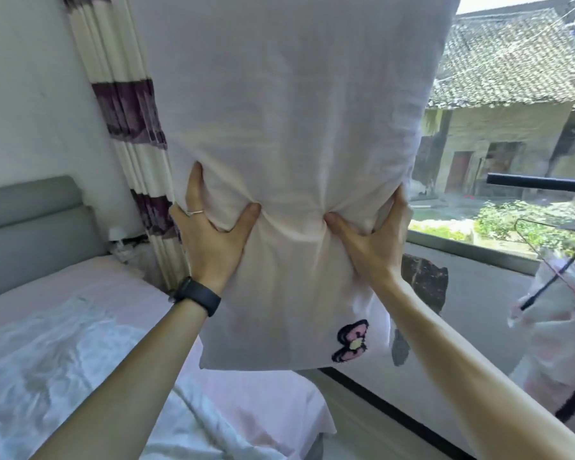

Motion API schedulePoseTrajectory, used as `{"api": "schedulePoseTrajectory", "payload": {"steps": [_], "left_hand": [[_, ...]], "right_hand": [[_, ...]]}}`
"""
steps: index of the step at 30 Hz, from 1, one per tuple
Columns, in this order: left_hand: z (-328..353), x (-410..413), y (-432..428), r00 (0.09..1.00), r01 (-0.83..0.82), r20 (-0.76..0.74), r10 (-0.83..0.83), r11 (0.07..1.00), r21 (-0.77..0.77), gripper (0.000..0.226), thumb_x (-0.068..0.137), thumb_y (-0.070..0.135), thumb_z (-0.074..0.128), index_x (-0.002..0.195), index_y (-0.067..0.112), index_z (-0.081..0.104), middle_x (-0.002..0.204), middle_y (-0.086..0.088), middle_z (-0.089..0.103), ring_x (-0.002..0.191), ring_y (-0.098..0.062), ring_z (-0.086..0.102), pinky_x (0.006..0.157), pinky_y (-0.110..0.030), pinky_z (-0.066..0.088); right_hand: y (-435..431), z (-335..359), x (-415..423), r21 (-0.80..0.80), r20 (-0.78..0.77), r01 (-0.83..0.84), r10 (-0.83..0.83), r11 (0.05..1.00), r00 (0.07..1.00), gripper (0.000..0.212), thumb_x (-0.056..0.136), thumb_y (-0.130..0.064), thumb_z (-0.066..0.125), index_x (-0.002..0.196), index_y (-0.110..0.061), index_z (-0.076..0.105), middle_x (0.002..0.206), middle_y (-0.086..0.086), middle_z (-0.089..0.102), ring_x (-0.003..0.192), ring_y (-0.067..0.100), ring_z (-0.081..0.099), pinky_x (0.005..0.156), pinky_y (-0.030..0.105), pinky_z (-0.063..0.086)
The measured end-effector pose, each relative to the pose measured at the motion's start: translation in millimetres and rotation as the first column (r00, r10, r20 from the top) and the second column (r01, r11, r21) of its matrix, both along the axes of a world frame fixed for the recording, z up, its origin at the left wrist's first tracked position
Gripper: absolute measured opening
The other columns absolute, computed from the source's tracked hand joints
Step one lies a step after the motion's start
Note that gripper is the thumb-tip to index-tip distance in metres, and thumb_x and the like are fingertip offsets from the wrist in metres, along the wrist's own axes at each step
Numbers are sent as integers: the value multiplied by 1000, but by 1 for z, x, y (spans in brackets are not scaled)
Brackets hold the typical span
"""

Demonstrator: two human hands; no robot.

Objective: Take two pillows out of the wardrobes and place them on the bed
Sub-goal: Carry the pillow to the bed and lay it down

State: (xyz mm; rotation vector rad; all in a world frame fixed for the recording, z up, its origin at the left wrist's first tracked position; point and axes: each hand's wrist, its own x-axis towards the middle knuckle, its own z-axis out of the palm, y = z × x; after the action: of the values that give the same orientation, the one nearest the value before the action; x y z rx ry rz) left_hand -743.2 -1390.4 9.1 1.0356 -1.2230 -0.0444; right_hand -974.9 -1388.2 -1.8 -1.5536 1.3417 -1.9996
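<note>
Both hands gripped the white pillow [289,127]: left hand [210,234] and right hand [372,237] pinched its sides, held upright above the bed [63,343] edge, window sill [472,283] just beside, curtain [127,104] left.

Bed [63,343] free lower L; curtain [127,104], headboard [30,234] behind; window sill [478,293] R.

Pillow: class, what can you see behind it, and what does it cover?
Behind the pillow, a striped curtain shows at its left edge and a window at its right. The stretch between them is covered.
</note>
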Motion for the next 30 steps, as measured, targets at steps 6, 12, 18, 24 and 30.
{"api": "schedulePoseTrajectory", "payload": {"steps": [6, 12, 18, 24, 30], "left_hand": [[-3, 17, -141, 999, -40, -29, 39, 999, -28, 100, 71, 58, 80, 154, 33, 29, 133, 3, 38, 122, -1, 39, 108, -13, 31], [-11, 22, -257, 993, -105, -48, 106, 994, 8, 101, 72, 60, 78, 154, 27, 30, 137, 4, 37, 120, 20, 33, 102, -5, 29], [-51, 35, -358, 959, -282, -13, 283, 957, 67, 97, 74, 47, 81, 154, 22, 31, 136, 3, 40, 118, 10, 36, 101, -3, 28], [-89, 58, -443, 868, -489, -25, 496, 861, 141, 96, 75, 37, 83, 153, 16, 33, 132, 9, 41, 118, 23, 33, 99, -2, 30], [-119, 82, -479, 747, -644, -21, 665, 731, 227, 98, 73, 50, 75, 153, 15, 32, 128, 20, 37, 110, 24, 29, 91, 5, 24]], "right_hand": [[-161, 1, 15, -8, -7, -84, 84, 996, 996, 121, 58, -48, 94, 153, -31, 22, 134, -4, 35, 124, 5, 35, 87, -7, 27], [-294, -4, 19, -38, -62, -147, 145, 988, 988, 120, 60, -50, 93, 153, -25, 22, 136, -3, 37, 129, 9, 35, 93, -6, 24], [-428, -40, 39, 21, -65, -275, 275, 961, 959, 118, 59, -51, 92, 152, -29, 22, 134, -4, 36, 128, 5, 33, 99, -1, 25], [-554, -83, 83, 115, -63, -469, 478, 876, 876, 118, 59, -49, 93, 154, -23, 27, 126, 1, 38, 120, 4, 34, 97, 0, 25], [-630, -106, 137, 209, -126, -603, 633, 770, 764, 117, 60, -42, 95, 153, -19, 27, 123, 3, 36, 115, 8, 36, 101, 13, 30]]}}
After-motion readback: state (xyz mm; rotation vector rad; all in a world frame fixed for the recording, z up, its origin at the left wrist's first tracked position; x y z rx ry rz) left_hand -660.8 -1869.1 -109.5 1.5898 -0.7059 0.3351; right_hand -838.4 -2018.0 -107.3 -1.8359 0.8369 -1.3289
